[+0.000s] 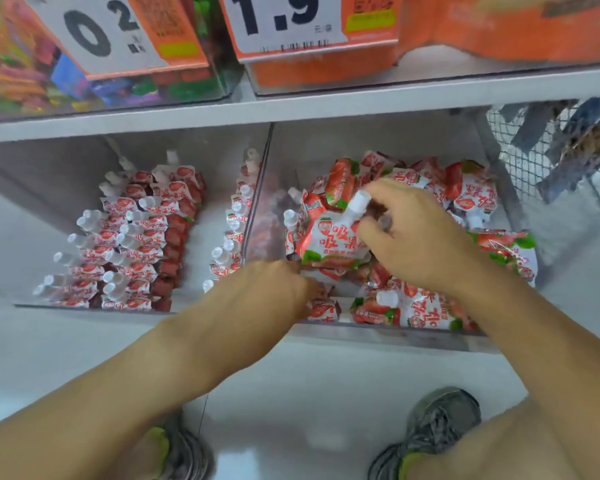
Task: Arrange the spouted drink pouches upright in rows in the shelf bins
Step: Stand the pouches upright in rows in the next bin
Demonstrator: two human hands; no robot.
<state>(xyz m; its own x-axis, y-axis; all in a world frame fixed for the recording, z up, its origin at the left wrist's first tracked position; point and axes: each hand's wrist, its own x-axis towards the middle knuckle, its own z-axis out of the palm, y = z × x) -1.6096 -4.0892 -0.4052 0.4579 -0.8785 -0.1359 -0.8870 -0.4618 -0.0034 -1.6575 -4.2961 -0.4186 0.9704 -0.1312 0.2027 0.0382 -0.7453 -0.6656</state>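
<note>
Shop aisle, pale floor, grey metal shelf (291, 109) low down with two clear bins beneath big orange price cards. Left bin (84, 306): strawberry pouches (132, 237) already upright in neat rows, white caps in line, a further row along the divider. Right bin (395, 336): loose heap of pouches (465, 202), lying every way. Right hand (420, 233) curled, pinching one spouted pouch (329, 240) by its white cap, lifted above the heap. Left hand (274, 289) low at the bin's front-left, fingertips buried among pouches; grip hidden, cannot tell. Best done, probably: hold by the spout, swing base down, seat tight against the wall, cap up, steadying neighbours with the free hand.
</note>
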